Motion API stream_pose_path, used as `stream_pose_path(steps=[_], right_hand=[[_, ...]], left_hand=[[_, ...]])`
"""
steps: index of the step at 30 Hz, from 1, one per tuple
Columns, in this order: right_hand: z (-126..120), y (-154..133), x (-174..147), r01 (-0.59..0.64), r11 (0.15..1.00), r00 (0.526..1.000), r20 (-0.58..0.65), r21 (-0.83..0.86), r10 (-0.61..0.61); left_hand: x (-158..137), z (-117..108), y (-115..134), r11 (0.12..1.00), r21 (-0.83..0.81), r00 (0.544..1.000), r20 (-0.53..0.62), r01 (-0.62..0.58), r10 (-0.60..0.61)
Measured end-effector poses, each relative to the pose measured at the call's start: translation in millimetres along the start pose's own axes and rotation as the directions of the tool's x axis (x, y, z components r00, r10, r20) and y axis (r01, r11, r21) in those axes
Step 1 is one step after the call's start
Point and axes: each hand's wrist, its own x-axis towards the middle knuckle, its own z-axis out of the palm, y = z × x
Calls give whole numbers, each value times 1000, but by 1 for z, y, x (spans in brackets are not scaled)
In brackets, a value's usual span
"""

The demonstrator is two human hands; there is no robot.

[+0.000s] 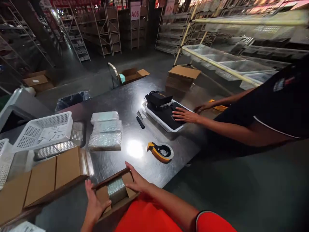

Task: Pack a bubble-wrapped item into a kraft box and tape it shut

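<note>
My left hand [94, 203] and my right hand [135, 179] hold a small open cardboard box [103, 195] at the near edge of the steel table [125, 106]. A bubble-wrapped item [116, 190] lies inside the box between its flaps. My left thumb presses on the left flap, and my right hand lies over the right flap. A tape dispenser [160, 151] with a yellow handle rests on the table just beyond my right hand.
A stack of bubble-wrapped packs [105, 134] sits mid-table, white baskets [43, 130] and flat cartons [43, 180] at left. A co-worker's hand [184, 115] rests on a white tray [158, 119] holding black items. A black marker [140, 122] lies nearby. Shelving stands behind.
</note>
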Motion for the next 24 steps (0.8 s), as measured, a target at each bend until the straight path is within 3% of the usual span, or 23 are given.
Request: stream_pose_path(steps=[2, 4, 7, 9, 13, 15, 17, 21, 24], right_hand=[[2, 2, -3, 39, 999, 999, -37, 4, -39], [3, 4, -6, 29, 1000, 998, -53, -1, -29], [1, 2, -8, -34, 999, 999, 10, 24, 34], [-1, -3, -7, -88, 993, 996, 17, 81, 87], [4, -12, -6, -194, 942, 973, -70, 274, 221], [12, -13, -8, -225, 917, 956, -109, 331, 274], [22, -13, -11, -236, 898, 938, -153, 372, 310], [39, -13, -18, -223, 816, 900, -210, 533, 383], [48, -16, -18, -247, 742, 890, -157, 623, 428]], left_hand=[[4, -12, -8, 967, 164, 981, 9, -193, 194], [7, -26, -12, 893, 265, 928, 183, -364, 324], [8, -41, -3, 754, 387, 805, 509, -531, 305], [5, -39, 15, 640, 503, 771, 592, -582, 236], [1, -11, 50, 447, 718, 844, 490, -534, 220], [2, 2, 55, 394, 772, 866, 420, -498, 271], [1, 8, 49, 376, 785, 860, 374, -492, 347], [-5, 3, 30, 431, 738, 838, 338, -519, 429], [-10, -5, 23, 587, 642, 866, 290, -492, 408]])
